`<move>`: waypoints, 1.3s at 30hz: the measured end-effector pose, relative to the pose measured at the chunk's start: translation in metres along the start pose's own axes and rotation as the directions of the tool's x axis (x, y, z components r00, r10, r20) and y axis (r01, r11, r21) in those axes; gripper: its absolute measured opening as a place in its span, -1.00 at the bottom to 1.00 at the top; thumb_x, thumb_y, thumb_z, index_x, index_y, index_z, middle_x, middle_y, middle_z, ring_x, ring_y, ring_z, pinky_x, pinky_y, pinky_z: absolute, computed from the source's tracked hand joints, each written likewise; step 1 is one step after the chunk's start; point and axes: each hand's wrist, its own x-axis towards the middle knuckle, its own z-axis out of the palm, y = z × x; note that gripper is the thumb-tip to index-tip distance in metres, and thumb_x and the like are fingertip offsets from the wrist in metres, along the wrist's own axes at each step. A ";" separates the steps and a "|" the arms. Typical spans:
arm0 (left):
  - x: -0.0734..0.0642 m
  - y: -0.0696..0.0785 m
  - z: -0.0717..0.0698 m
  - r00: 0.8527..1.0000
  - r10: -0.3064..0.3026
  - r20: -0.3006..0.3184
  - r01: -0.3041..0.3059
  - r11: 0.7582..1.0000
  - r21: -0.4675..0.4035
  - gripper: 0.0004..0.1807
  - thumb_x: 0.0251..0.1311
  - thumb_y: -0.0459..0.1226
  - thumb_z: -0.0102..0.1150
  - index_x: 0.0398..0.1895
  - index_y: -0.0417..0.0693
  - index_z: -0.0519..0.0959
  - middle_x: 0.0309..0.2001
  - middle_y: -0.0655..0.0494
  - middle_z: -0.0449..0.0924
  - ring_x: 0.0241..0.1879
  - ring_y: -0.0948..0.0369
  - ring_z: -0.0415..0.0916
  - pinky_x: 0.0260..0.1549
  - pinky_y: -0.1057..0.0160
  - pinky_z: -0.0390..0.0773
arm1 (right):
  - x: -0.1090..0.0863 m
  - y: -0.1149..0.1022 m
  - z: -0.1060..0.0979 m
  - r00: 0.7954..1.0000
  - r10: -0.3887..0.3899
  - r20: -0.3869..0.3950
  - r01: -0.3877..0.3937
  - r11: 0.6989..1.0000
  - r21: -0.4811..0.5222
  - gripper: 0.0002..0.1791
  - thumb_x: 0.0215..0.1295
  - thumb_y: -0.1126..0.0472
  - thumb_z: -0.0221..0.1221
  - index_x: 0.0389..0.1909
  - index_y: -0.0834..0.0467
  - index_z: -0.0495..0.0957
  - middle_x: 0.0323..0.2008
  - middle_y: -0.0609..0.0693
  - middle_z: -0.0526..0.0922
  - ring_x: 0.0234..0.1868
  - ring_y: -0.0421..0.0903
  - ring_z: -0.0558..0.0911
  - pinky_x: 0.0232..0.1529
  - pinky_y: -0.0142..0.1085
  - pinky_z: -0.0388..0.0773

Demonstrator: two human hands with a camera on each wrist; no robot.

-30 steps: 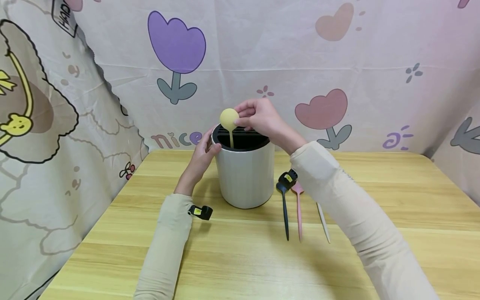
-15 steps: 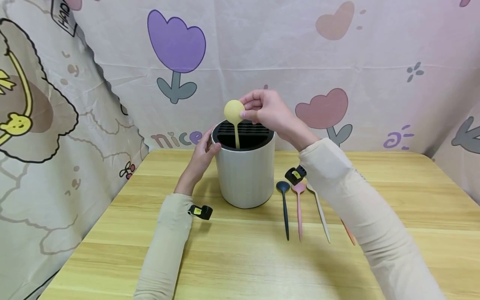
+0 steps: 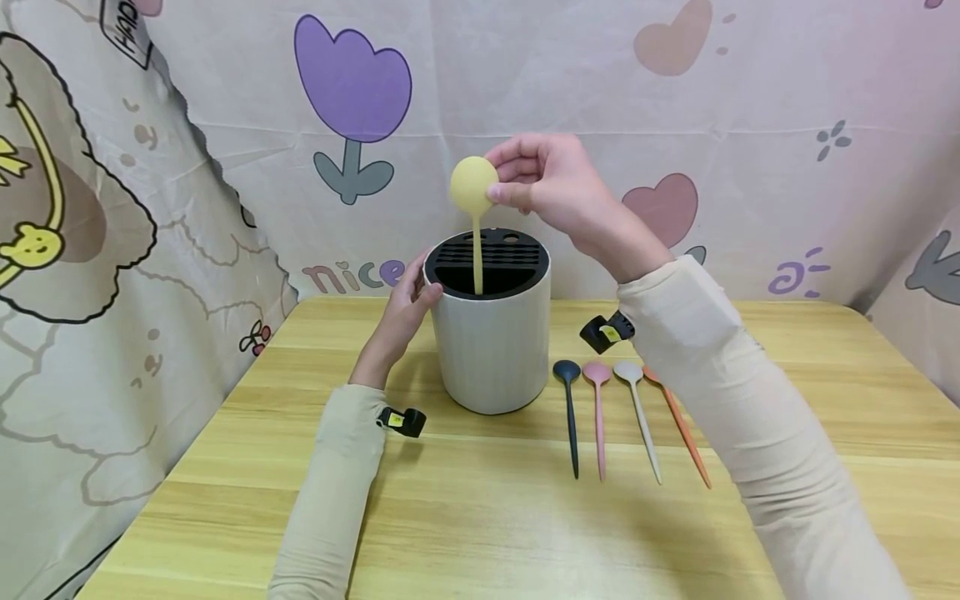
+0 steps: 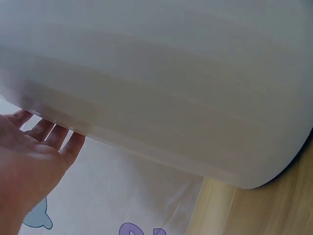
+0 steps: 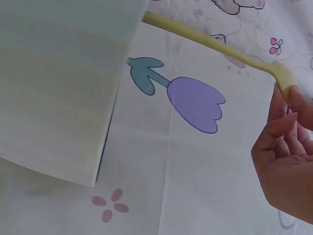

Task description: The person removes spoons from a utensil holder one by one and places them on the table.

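In the head view, a yellow spoon (image 3: 477,237) stands handle down, its lower end at the large front compartment of the utensil holder (image 3: 491,358). My right hand (image 3: 558,187) pinches its round bowl between thumb and fingers, well above the rim. The right wrist view has the spoon's handle (image 5: 210,41) slanting from the holder's edge to my fingers. My left hand (image 3: 401,312) holds the holder's left side near the top, thumb at the front rim. In the left wrist view, the fingertips of that hand (image 4: 34,152) touch the white wall (image 4: 146,98).
Right of the holder lie a dark blue spoon (image 3: 570,417), a pink spoon (image 3: 599,417), a white spoon (image 3: 641,417) and an orange spoon (image 3: 686,433), partly under my right sleeve in view. The holder's black lid (image 3: 517,250) has slots and round holes. Patterned cloth hangs behind the wooden table (image 3: 487,517).
My right hand has risen and shifted slightly right, and more of the yellow spoon's handle shows above the holder. The orange spoon has come into view. My left hand has stayed in place.
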 end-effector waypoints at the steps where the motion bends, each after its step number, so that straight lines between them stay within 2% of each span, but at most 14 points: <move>1: 0.000 0.000 0.000 1.000 0.000 -0.002 0.000 1.000 0.000 0.36 -0.19 0.52 0.11 0.49 -0.27 0.01 0.44 -0.18 0.08 0.42 0.04 0.04 0.37 0.07 0.05 | 0.000 -0.001 -0.001 1.000 -0.005 -0.005 0.005 1.000 0.004 -0.73 0.20 0.45 0.27 -0.06 0.31 0.58 -0.33 0.02 0.68 -0.39 -0.19 0.61 -0.38 -0.41 0.42; 5: -0.001 0.002 0.000 1.000 -0.007 -0.002 0.007 1.000 0.007 0.37 -0.21 0.53 0.10 0.49 -0.26 0.02 0.44 -0.16 0.09 0.42 0.05 0.04 0.37 0.07 0.05 | -0.001 -0.005 -0.004 0.999 -0.031 -0.034 0.032 0.999 0.042 -0.73 0.19 0.47 0.26 -0.06 0.34 0.58 -0.34 0.04 0.68 -0.35 -0.15 0.65 -0.29 -0.39 0.48; 8: -0.001 0.002 0.001 1.000 -0.005 0.002 0.005 1.000 0.001 0.37 -0.21 0.53 0.11 0.48 -0.26 0.02 0.44 -0.17 0.09 0.43 0.05 0.03 0.37 0.07 0.04 | -0.003 -0.008 -0.007 0.996 -0.070 -0.054 0.075 0.992 0.097 -0.75 0.19 0.50 0.24 -0.09 0.35 0.58 -0.34 0.05 0.68 -0.39 -0.14 0.63 -0.38 -0.41 0.46; 12: 0.000 0.002 0.001 1.000 0.000 0.004 0.000 1.000 -0.007 0.37 -0.20 0.52 0.12 0.48 -0.28 0.02 0.44 -0.18 0.09 0.42 0.04 0.03 0.37 0.07 0.05 | -0.008 -0.013 -0.015 0.992 -0.106 -0.071 0.119 0.966 0.231 -0.72 0.17 0.56 0.22 -0.09 0.32 0.59 -0.33 0.13 0.67 -0.44 -0.08 0.61 -0.46 -0.39 0.48; 16: 0.000 0.001 0.001 1.000 0.001 0.006 -0.001 1.000 -0.010 0.37 -0.20 0.52 0.12 0.48 -0.28 0.01 0.44 -0.19 0.09 0.42 0.04 0.05 0.36 0.08 0.06 | -0.013 -0.018 -0.021 0.990 -0.113 -0.085 0.134 0.938 0.318 -0.64 0.16 0.58 0.20 -0.03 0.26 0.61 -0.29 0.20 0.65 -0.39 0.00 0.60 -0.34 -0.32 0.53; 20: 0.000 0.000 0.000 1.000 0.002 0.005 -0.002 1.000 -0.016 0.37 -0.20 0.52 0.12 0.48 -0.29 0.01 0.43 -0.19 0.10 0.42 0.04 0.05 0.36 0.09 0.07 | -0.015 -0.019 -0.025 0.990 -0.102 -0.099 0.130 0.932 0.340 -0.61 0.17 0.57 0.21 0.02 0.26 0.62 -0.22 0.20 0.65 -0.31 0.01 0.61 -0.21 -0.30 0.51; 26: 0.001 -0.001 -0.001 1.000 0.006 0.010 -0.006 1.000 -0.013 0.36 -0.18 0.51 0.12 0.48 -0.30 0.01 0.43 -0.20 0.09 0.42 0.04 0.05 0.36 0.11 0.07 | -0.016 -0.019 -0.032 0.987 -0.084 -0.138 0.123 0.942 0.312 -0.60 0.16 0.53 0.25 0.04 0.25 0.63 -0.18 0.15 0.67 -0.21 -0.03 0.62 -0.20 -0.36 0.50; 35: 0.001 -0.002 -0.001 1.000 0.002 0.011 -0.002 1.000 -0.005 0.36 -0.19 0.52 0.11 0.48 -0.27 0.01 0.44 -0.17 0.09 0.42 0.06 0.05 0.36 0.11 0.07 | -0.017 -0.018 -0.043 0.983 -0.100 -0.155 0.155 0.907 0.393 -0.59 0.11 0.57 0.26 0.02 0.32 0.62 -0.22 0.17 0.68 -0.24 -0.03 0.61 -0.22 -0.36 0.53; 39: 0.001 -0.002 -0.001 1.000 -0.006 0.008 0.006 1.000 -0.006 0.37 -0.20 0.52 0.12 0.49 -0.26 0.01 0.44 -0.16 0.08 0.42 0.07 0.04 0.36 0.10 0.06 | -0.019 -0.017 -0.046 0.984 -0.088 -0.154 0.140 0.919 0.368 -0.59 0.10 0.58 0.27 0.02 0.33 0.62 -0.24 0.15 0.69 -0.26 -0.05 0.62 -0.18 -0.36 0.54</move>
